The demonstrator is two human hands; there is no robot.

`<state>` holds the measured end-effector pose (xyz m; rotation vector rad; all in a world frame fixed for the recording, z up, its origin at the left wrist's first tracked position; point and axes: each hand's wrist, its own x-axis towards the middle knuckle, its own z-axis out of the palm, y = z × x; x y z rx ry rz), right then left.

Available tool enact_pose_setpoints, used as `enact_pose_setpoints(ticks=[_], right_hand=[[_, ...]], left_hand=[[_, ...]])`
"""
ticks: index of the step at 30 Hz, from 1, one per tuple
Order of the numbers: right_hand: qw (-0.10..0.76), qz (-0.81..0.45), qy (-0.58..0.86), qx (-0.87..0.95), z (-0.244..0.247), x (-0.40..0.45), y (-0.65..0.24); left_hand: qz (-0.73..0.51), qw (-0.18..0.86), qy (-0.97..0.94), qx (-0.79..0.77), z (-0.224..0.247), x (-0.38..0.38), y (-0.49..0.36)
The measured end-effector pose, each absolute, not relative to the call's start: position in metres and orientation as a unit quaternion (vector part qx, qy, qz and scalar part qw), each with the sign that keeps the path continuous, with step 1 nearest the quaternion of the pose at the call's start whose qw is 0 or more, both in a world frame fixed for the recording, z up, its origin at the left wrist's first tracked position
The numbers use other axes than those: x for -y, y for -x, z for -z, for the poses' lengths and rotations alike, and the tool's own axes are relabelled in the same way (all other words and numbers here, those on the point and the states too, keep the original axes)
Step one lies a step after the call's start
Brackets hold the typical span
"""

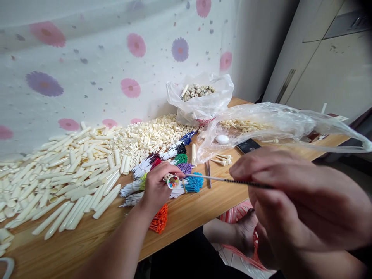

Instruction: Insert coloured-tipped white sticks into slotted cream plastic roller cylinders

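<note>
My left hand (155, 188) is closed round a short cream plastic tube (169, 179), whose open end faces me and shows small coloured pieces inside. Close to the camera and slightly blurred, my right hand (308, 197) pinches a thin white stick with a black twisted end (206, 177). The black part lies at my right fingers, and the white tip reaches the left hand beside the tube; whether it touches is unclear. Around the left hand lie bundles of white sticks with coloured ends, among them light blue (194, 183), green (180, 159) and orange (159, 219) ones.
Long cream tubes (72, 186) cover the table's left side, with a heap of short slotted cream pieces (145, 135) behind. A plastic bag of cream parts (192, 110) stands at the back. Clear plastic film (279, 120), a black phone-like object (247, 146) and tweezers (208, 174) lie rightward.
</note>
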<state>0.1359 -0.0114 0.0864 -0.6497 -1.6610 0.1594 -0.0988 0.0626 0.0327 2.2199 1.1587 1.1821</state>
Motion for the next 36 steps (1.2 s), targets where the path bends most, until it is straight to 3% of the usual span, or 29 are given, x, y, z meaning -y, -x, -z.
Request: enact_pose_setpoints(ticks=[7, 23, 30, 36], right_hand=[[0.555, -0.07, 0.244, 0.792, -0.098, 0.017, -0.121], [0.595, -0.044, 0.206, 0.776, -0.076, 0.003, -0.093], [0.627, -0.102, 0.243, 0.733, -0.073, -0.005, -0.089], [0.595, -0.054, 0.268, 0.755, -0.064, -0.013, -0.092]], left_hand=[[-0.414, 0.182, -0.809, -0.375, -0.035, -0.061, 0.098], [-0.419, 0.159, -0.836, -0.316, -0.043, -0.06, 0.095], [-0.391, 0.159, -0.838, -0.346, -0.028, -0.068, 0.105], [-0.373, 0.122, -0.851, -0.349, -0.032, -0.067, 0.106]])
